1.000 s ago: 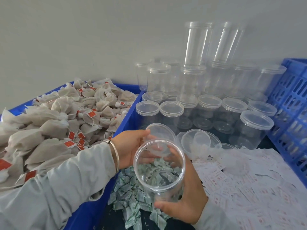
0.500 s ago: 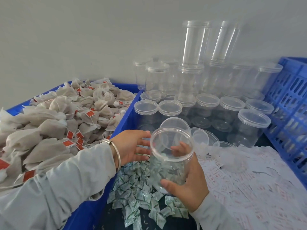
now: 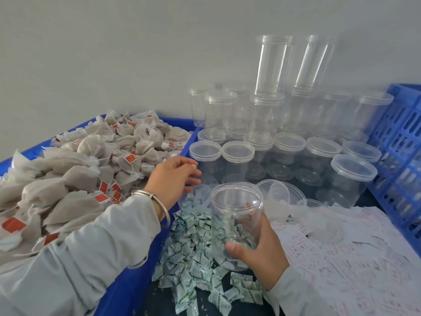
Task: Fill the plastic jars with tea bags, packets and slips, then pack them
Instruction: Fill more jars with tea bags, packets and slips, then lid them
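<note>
Now the jar (image 3: 237, 222) stands upright and lidless in the near middle, its base down among the green-and-white packets (image 3: 193, 254); nothing of its own seems to lie inside, though the packets show through the clear wall and make that hard to judge. The right hand (image 3: 257, 249) grips it low, thumb in front and fingers curled round the far side. The left hand (image 3: 173, 176) hovers with loose, spread fingers and holds nothing, just right of the tea bags (image 3: 79, 176) heaped in the blue bin (image 3: 127, 279) on the left.

The step in hand looks like loading the first tea bags. To do it well, keep the jar vertical with its mouth facing up and close to the bin's edge, so the reach is short. Take bags by the body, not the red tags, since strings may tangle and drag neighbours along. Drop them in flat so room stays for packets and slips (image 3: 341, 258), which lie spread to the right.

Behind, lidded jars (image 3: 319, 156) stand in rows and stacks; being clear, they blur together and cannot be counted. Loose lids (image 3: 273, 195) lie just behind the held jar, half hidden by it. A blue crate (image 3: 403, 156) is cut off at the right, and the print on slips and tags is too small to read.
</note>
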